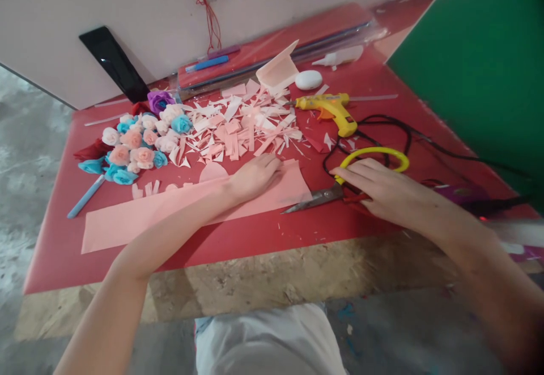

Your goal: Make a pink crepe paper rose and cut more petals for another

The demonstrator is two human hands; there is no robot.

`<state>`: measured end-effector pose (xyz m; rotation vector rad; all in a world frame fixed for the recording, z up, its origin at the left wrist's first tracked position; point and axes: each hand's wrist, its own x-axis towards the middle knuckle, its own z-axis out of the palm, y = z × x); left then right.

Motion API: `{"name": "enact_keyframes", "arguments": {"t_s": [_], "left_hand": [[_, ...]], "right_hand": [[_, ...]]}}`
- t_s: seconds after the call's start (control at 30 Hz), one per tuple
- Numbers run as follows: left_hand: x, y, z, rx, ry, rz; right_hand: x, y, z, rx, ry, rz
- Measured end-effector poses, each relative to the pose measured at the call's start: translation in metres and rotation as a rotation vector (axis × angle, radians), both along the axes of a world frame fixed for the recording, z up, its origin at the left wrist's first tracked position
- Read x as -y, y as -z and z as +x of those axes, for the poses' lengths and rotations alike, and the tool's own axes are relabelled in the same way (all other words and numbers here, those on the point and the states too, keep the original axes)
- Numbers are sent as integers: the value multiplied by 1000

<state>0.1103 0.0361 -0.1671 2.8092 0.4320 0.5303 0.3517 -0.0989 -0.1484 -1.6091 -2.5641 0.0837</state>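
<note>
A long strip of pink crepe paper point(123, 225) lies across the front of the red table. My left hand point(257, 177) rests flat on the strip's right part, pressing it down. At the strip's right end, my right hand point(378, 191) grips a pair of scissors point(325, 196) with yellow-covered handles. The blades point left, close to the paper's edge, and look nearly closed. Behind my left hand is a heap of pink paper scraps point(238, 128), with a rounded cut piece point(213, 171) just in front of it.
Paper roses point(131, 148) in several colours cluster at the left, near a blue pen point(86, 196). A yellow glue gun point(329, 109) and its black cord point(382, 119) lie behind my right hand. Farther back are a white oval case point(308, 80), a bottle point(342, 56) and a leaning phone point(114, 63).
</note>
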Motion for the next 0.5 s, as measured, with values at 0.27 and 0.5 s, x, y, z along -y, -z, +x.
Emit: {"name": "enact_keyframes", "arguments": {"t_s": [0.27, 0.5], "left_hand": [[0, 2, 1, 32, 7, 23], [1, 2, 1, 41, 2, 51]], "right_hand": [[1, -14, -6, 33, -113, 188], [2, -11, -8, 211, -171, 306]]}}
